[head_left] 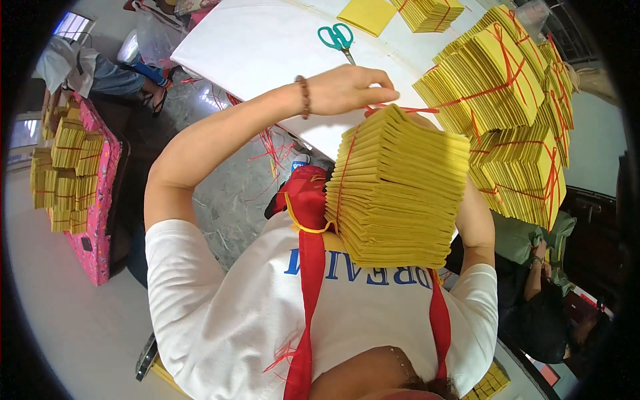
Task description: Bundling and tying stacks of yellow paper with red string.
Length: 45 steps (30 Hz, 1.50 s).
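A thick stack of folded yellow paper (pixel 400 193) stands tilted up close to my chest, with a red string running round its left side. Above its top edge is my left hand (pixel 350 90), fingers bent and closed on a red string (pixel 420 109) that stretches across the stack's top. My right forearm (pixel 477 220) goes up behind the stack. Only a sliver of my right hand (pixel 421 121) shows past the top edge, and its fingers are hidden. Teal-handled scissors (pixel 337 38) lie on the white table (pixel 247 40) beyond my left hand.
Tied yellow paper bundles (pixel 490 80) pile up on the table's right. A flat yellow sheet stack (pixel 367 15) lies at the far edge. More bundles (pixel 69 143) sit on a pink surface (pixel 100 220) at left. Red string scraps (pixel 272 150) hang by the table edge. Other people are nearby.
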Tool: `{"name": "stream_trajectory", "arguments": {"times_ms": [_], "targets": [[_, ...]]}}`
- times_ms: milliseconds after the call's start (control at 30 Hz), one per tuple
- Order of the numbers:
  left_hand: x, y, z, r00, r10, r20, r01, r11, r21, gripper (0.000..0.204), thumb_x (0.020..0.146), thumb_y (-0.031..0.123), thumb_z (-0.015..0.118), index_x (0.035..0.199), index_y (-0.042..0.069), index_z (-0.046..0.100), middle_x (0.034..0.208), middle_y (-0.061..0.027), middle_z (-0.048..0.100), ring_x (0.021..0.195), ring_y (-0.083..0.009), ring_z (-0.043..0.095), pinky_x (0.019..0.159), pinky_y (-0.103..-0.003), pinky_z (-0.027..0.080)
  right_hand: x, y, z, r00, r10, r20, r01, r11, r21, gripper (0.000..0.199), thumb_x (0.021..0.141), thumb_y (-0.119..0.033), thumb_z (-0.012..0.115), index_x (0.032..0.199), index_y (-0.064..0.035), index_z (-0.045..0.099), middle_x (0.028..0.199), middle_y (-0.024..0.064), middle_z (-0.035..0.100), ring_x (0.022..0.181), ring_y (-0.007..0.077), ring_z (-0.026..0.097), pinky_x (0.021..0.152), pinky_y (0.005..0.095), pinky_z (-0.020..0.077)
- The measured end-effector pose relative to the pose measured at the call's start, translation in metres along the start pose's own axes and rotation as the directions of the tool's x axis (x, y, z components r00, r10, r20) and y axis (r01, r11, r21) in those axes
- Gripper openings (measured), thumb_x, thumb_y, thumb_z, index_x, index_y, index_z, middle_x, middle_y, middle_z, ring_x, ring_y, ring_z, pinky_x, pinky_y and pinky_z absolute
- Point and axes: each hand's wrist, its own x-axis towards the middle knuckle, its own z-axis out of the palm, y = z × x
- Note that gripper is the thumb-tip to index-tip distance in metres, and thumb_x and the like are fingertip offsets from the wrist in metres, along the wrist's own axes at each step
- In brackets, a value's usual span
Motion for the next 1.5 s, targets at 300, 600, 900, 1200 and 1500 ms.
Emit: {"name": "stream_trajectory", "arguments": {"times_ms": [300,600,900,1200,1500], "targets": [[-0.043,-0.005,0.011,0.985,-0.148,0.086,0.17,0.806,-0.567,0.024,0.088,0.014,0.04,0.101,0.002,0.056,0.054,0.0079,0.037,0.047,-0.0001,0.029,0.042,-0.017,0.024,0.004,0.018,-0.017,0.999,0.006,-0.05,-0.004,0.999,0.032,0.038,0.088,-0.022,0.044,0.118,0.0018,0.042,0.107,0.0088,0.054,0.09,0.0118,0.055,0.077,0.0246,0.0465],[-0.053,-0.02,0.014,0.965,-0.249,0.086,0.232,0.651,-0.723,0.026,0.09,0.017,0.04,0.106,0.002,0.053,0.048,0.0069,0.034,0.042,-0.0006,0.028,0.04,-0.016,0.024,0.005,0.077,-0.056,0.998,-0.016,-0.056,0.029,0.972,0.231,0.038,0.088,-0.022,0.044,0.119,0.0,0.041,0.108,0.0097,0.053,0.092,0.0134,0.055,0.074,0.0253,0.0489],[-0.007,-0.025,-0.021,0.945,-0.246,0.215,0.317,0.853,-0.415,0.023,0.083,0.017,0.05,0.101,0.005,0.055,0.053,0.0047,0.042,0.042,-0.0014,0.032,0.037,-0.017,0.023,0.0,0.108,-0.043,0.942,-0.224,-0.251,0.283,0.931,0.231,0.032,0.089,-0.02,0.041,0.112,0.0014,0.044,0.102,0.008,0.055,0.083,0.0104,0.056,0.067,0.0237,0.05],[0.063,0.048,-0.036,0.975,0.12,0.188,-0.155,0.97,0.188,0.029,0.081,0.016,0.053,0.108,0.007,0.05,0.055,-0.0013,0.049,0.055,-0.01,0.05,0.046,-0.026,0.038,0.001,0.113,-0.039,0.94,-0.129,-0.315,0.261,0.867,0.424,0.033,0.09,-0.024,0.036,0.11,0.0007,0.046,0.101,0.0072,0.055,0.081,0.0109,0.057,0.07,0.0241,0.0496],[0.023,0.113,-0.015,0.888,0.163,0.429,-0.346,0.853,0.391,0.054,0.067,0.045,0.065,0.106,0.009,0.051,0.066,-0.0122,0.055,0.06,-0.0287,0.056,0.052,-0.035,0.042,-0.012,0.085,-0.028,0.954,-0.193,-0.231,0.284,0.832,0.477,0.039,0.091,-0.025,0.032,0.121,-0.0005,0.037,0.115,0.013,0.049,0.097,0.0179,0.054,0.08,0.0288,0.0479]]}}
